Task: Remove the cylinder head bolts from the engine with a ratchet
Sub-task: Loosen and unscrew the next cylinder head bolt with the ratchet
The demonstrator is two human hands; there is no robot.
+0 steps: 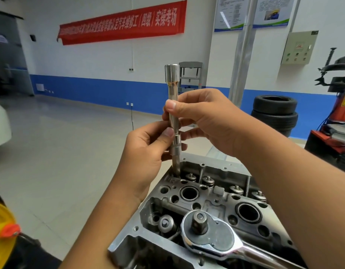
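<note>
at the far left corner of the head a long extension is standing upright in a bolt hole, bolt itself hidden. i'd be keeping that bar dead straight and spinning it by fingers, lifting only once it's turning free, else it's cocking in the bore. left hand is pinching the lower collar, thumb and fingers curled round it. right hand is pinching the shaft higher up, thumb in front. ratchet is lying loose on the near end of the head, nobody touching it.
</note>
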